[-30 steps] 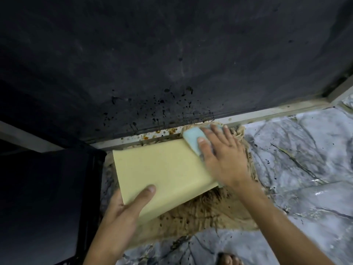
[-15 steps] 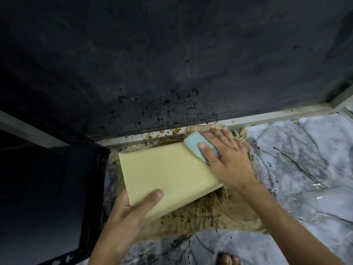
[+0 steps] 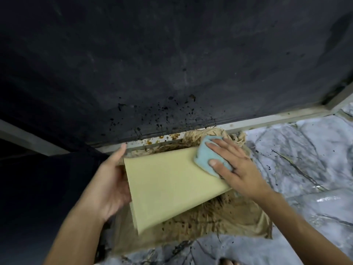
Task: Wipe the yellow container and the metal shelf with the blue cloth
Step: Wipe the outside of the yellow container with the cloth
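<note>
The yellow container (image 3: pixel 172 184) lies tilted over a stained brown cloth, its flat pale-yellow side facing up. My left hand (image 3: pixel 110 186) grips its left edge, fingers wrapped behind it. My right hand (image 3: pixel 235 169) presses the bunched blue cloth (image 3: pixel 206 157) onto the container's upper right corner. The metal shelf cannot be made out with certainty; a pale metal rail (image 3: pixel 267 120) runs along the foot of the dark wall.
A dirty brown cloth (image 3: pixel 229 219) with dark spots lies under the container on a grey marble floor (image 3: pixel 305 159). A dark spattered wall (image 3: pixel 172 64) rises behind. A dark object (image 3: pixel 38 197) stands at the left. Toes (image 3: pixel 227 262) show at the bottom edge.
My left hand has shifted from the container's lower edge up to its left side. The container has tipped more upright toward me. My right hand with the blue cloth stays at the upper right corner.
</note>
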Demonstrator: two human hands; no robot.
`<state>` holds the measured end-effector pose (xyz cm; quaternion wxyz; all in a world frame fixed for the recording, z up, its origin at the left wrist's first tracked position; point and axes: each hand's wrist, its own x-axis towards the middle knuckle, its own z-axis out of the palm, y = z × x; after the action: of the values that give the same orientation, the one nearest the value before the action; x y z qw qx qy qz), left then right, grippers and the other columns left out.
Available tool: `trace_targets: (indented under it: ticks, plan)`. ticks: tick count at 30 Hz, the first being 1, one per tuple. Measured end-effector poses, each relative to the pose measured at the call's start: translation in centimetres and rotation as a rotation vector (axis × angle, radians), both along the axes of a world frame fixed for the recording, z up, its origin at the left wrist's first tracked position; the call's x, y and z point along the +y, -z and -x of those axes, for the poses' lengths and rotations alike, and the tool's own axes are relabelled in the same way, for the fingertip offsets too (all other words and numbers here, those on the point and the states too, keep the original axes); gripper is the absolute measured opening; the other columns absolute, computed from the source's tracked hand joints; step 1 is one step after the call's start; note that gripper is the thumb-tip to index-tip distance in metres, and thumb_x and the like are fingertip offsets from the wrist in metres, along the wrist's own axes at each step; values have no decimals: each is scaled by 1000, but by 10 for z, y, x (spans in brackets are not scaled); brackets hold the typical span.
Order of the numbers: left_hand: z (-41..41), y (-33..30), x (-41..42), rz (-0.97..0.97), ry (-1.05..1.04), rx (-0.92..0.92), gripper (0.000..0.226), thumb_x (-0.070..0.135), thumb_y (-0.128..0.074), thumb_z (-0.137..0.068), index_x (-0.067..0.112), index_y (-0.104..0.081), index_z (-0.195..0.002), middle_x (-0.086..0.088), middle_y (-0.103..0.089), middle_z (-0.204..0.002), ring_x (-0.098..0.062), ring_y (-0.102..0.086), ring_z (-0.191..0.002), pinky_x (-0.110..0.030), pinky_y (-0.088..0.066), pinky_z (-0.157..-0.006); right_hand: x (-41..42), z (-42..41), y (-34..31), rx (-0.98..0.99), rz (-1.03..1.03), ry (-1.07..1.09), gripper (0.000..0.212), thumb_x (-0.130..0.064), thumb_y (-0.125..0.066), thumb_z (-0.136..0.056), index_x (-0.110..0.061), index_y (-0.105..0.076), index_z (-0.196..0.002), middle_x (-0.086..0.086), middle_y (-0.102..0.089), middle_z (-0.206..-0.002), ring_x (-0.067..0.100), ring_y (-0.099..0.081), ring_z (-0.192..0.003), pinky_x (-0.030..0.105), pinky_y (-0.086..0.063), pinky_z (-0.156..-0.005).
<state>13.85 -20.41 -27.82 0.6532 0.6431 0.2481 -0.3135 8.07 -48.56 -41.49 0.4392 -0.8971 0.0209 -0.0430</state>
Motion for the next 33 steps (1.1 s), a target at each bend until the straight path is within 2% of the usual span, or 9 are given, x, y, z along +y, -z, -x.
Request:
trace_targets:
  ticks: [5,9,14,18,20,22,25,29,33]
  plan:
    - [-9,5,-7,-37,97,-77,29,35,-55,-97,11,-65,-83,-10,-68,-60,-26,-64,-53,-32,-52,-57,-5,-2,2,-86,-156,113,36,-38,-60,-94,-23,-67,-125,-7,-62,-133,9,-48,-134,35,-38,-112]
    - [25,4,-18,-192,91,-61,22,39,-75,-78,22,-75,-92,-3,-79,-98,-24,-74,-91,-42,-59,-85,7,26,-13,-38,-99,192,36,-50,-45,-99,-35,-61,-127,-9,-62,-131,14,-57,-125,35,-47,-103]
    - [41,20,-19,-265,201,-93,46,55,-81,-55,49,-78,-100,17,-81,-109,-16,-72,-112,-45,-51,-105,78,50,-26,-26,-238,57,39,-48,-40,-102,-48,-45,-141,-37,-43,-144,-4,-23,-147,32,-25,-121]
    - [36,36,-16,-147,62,-108,40,38,-83,-74,17,-79,-108,-4,-79,-119,-21,-70,-109,-32,-48,-93,128,29,-48,23,-484,94,35,-48,-36,-104,-44,-54,-133,-16,-59,-137,8,-42,-139,40,-37,-113]
    - [41,37,-16,-58,45,-84,35,19,-70,-92,9,-71,-125,-10,-77,-123,-26,-69,-114,-36,-49,-98,137,3,-68,62,-562,51,30,-40,-38,-106,-37,-59,-128,-21,-64,-122,6,-55,-120,32,-46,-98]
    - [45,41,-11,-62,126,-81,47,13,-76,-81,19,-71,-127,-9,-79,-123,-29,-71,-118,-49,-50,-107,143,-20,-83,81,-514,-67,32,-39,-39,-106,-36,-57,-131,-30,-62,-116,2,-54,-114,26,-41,-98]
    - [50,42,-9,-61,180,-118,60,-5,-78,-71,16,-68,-126,-15,-81,-114,-34,-74,-113,-55,-53,-104,144,-27,-69,68,-221,-225,43,-48,-35,-104,-41,-42,-146,-18,-40,-155,10,-24,-148,35,-11,-122]
    - [61,50,-2,-84,157,-180,46,-13,-65,-87,10,-68,-126,-10,-84,-108,-19,-80,-98,-24,-64,-79,102,-13,-13,239,65,-77,55,-66,-22,-98,-53,-14,-151,-18,-5,-165,11,6,-153,41,3,-123]
    - [62,55,4,-72,203,-192,49,-13,-59,-91,22,-66,-126,3,-83,-112,-8,-79,-98,-14,-61,-74,44,-3,29,379,-5,224,57,-72,-22,-94,-56,-14,-148,-20,-8,-164,13,3,-154,45,-2,-124]
